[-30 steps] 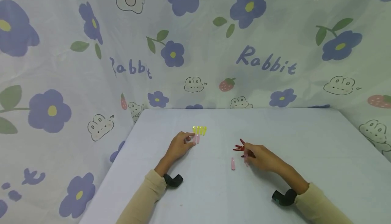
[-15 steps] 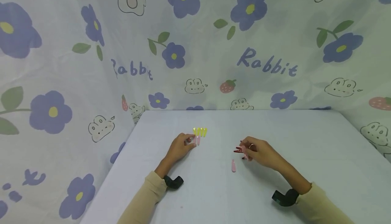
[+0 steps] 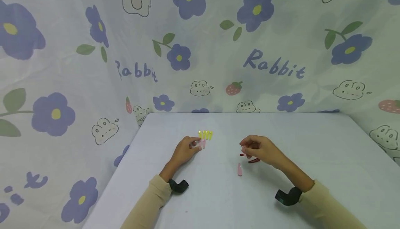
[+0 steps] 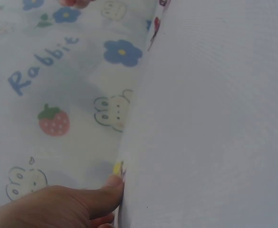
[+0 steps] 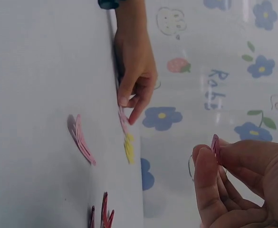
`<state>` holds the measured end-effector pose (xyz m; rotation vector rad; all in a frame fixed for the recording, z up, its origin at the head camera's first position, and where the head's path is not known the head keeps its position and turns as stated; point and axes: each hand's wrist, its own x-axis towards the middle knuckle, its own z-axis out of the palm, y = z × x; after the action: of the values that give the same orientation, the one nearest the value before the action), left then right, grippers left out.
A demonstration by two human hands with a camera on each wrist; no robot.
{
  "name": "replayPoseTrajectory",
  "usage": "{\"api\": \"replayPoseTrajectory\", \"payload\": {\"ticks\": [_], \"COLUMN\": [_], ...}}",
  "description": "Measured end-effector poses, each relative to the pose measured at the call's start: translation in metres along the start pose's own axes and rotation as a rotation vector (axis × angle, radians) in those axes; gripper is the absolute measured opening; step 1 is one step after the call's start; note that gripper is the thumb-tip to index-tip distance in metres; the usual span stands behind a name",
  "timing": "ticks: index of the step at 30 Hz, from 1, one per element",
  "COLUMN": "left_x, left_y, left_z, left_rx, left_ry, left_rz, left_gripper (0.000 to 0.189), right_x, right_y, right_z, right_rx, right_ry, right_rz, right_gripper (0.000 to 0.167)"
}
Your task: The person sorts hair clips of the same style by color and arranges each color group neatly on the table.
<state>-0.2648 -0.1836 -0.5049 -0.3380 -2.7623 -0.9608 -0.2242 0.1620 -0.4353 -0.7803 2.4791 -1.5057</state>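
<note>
My right hand [image 3: 261,150] pinches a pink hair clip [image 5: 215,148] between thumb and index finger, held above the table. Below it lie several dark red hair clips [image 5: 105,212], partly hidden by the hand in the head view. One loose pink hair clip [image 3: 239,169] lies just to their near side. On the left, my left hand [image 3: 185,152] rests on the table, its thumb and index finger at the two ends of a pink clip. Another pink hair clip [image 3: 203,143] lies beside it. Several yellow hair clips [image 3: 207,135] stand in a row directly behind these.
A white table [image 3: 212,194] carries all the clips. Behind and at the sides hangs a cloth [image 3: 212,55] printed with flowers, rabbits and strawberries. Each wrist wears a black camera mount [image 3: 178,186].
My right hand has lifted a pink clip from beside the red clips and moved it slightly left. The left hand stays at the row.
</note>
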Motion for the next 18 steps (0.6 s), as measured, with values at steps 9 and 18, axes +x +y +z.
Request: {"api": "replayPoseTrajectory", "payload": {"ticks": [9,18], "left_x": [0.0,-0.002], "left_y": [0.001,0.001], "left_z": [0.001,0.0], "left_rx": [-0.003,-0.003], "left_ry": [-0.005,0.013], "left_rz": [0.009,0.017], "left_gripper": [0.04,0.04], "right_x": [0.006,0.023], "right_y": [-0.004,-0.009], "right_z": [0.01,0.018], "right_rx": [0.071,0.03], "right_ry": [-0.033,-0.024], "right_rz": [0.038,0.039], "right_gripper": [0.029,0.035]}}
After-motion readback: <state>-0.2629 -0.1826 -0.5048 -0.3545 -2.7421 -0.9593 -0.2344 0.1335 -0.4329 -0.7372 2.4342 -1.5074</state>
